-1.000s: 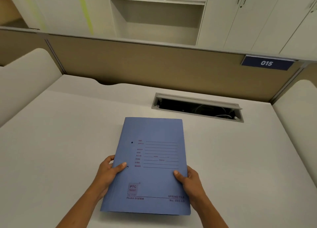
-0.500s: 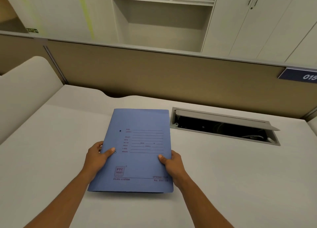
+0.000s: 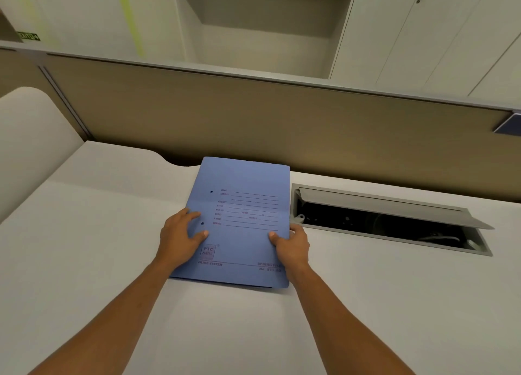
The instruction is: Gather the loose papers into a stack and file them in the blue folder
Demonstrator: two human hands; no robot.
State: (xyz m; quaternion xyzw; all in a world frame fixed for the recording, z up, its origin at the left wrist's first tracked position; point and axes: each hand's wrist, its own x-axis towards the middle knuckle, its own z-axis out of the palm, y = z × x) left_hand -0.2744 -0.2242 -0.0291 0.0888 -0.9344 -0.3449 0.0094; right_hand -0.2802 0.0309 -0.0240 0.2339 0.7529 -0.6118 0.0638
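The blue folder (image 3: 245, 205) is closed, cover up, with printed form lines and a logo on its front. It sits near the back of the white desk (image 3: 98, 247), its far edge close to the partition. My left hand (image 3: 180, 238) holds its left edge, thumb and fingers laid on the cover. My right hand (image 3: 291, 245) grips its right edge, thumb on top and fingers beneath. Both arms reach far forward. No loose papers show anywhere; what the folder holds is hidden.
An open cable hatch (image 3: 389, 222) with a raised grey lid lies in the desk just right of the folder. A beige partition (image 3: 282, 126) runs along the back. A rounded side panel (image 3: 31, 137) stands at left. White cabinets and shelves rise behind.
Both hands have carried the folder away from me toward the back of the desk, close to the partition. My left fingers now lie flatter on the cover. The view has swung left.
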